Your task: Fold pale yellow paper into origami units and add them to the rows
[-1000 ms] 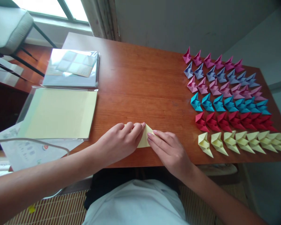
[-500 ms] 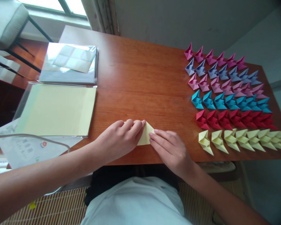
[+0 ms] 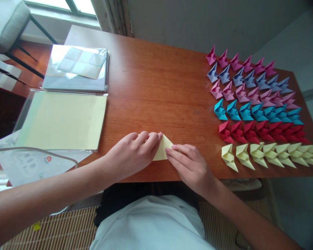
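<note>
A pale yellow folded paper [image 3: 162, 150] lies on the wooden table [image 3: 159, 90] near its front edge. My left hand [image 3: 131, 152] presses on the paper's left part, fingers curled and close together over it. My right hand [image 3: 190, 166] lies just right of it, fingertips pinching the paper's right edge down against the table. Only a small triangle of the paper shows between the two hands.
Rows of folded paper pieces fill the table's right side: pink [image 3: 237, 62], lilac blue [image 3: 246, 79], turquoise [image 3: 253, 111], red [image 3: 258, 132] and yellow [image 3: 266, 154]. At left lie a stack of yellow sheets [image 3: 62, 119] and a clear plastic packet [image 3: 77, 67]. A chair [image 3: 5, 21] stands far left.
Both hands stay on the yellow paper with hardly any motion; the view has tilted a little, so the table sits slightly higher in the picture.
</note>
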`<state>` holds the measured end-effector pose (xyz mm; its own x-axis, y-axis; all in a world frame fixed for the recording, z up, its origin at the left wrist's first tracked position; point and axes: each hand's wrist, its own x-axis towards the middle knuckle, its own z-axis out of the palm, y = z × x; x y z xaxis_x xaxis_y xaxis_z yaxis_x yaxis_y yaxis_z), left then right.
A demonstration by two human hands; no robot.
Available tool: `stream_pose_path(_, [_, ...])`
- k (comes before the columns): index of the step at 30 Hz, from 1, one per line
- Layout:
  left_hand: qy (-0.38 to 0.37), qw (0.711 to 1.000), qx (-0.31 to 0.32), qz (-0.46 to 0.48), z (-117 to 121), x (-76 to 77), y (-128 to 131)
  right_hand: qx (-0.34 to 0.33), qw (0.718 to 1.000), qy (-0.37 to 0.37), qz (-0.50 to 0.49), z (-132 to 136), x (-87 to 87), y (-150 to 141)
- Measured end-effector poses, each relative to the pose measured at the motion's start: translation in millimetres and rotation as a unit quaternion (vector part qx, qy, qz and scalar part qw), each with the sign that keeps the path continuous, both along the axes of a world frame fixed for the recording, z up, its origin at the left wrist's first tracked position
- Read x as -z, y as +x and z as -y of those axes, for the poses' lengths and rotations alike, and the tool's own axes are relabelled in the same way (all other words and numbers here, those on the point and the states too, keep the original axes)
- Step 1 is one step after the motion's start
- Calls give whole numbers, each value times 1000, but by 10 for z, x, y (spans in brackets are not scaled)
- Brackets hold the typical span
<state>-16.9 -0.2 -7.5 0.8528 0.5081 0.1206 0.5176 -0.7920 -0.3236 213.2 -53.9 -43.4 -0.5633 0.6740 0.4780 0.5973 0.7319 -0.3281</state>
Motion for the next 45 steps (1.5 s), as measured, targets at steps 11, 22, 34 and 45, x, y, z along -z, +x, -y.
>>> stream_pose_path(11, [-10, 1000, -5, -15, -5, -25, -3, -1, 1000, -24, 3, 2, -46, -17])
stream_pose_path(22, [-73, 997, 25, -4, 82, -33, -49, 18, 1000, 5, 24, -4, -62, -18])
stream_pose_path(34, [-119, 991, 36, -42, 94, -21, -85, 17, 1000, -10, 13, 4, -72, -23])
stream_pose_path(45, [-128, 991, 11, -32, 107, -27, -63, 179, 940, -288, -28, -624, -365, -182])
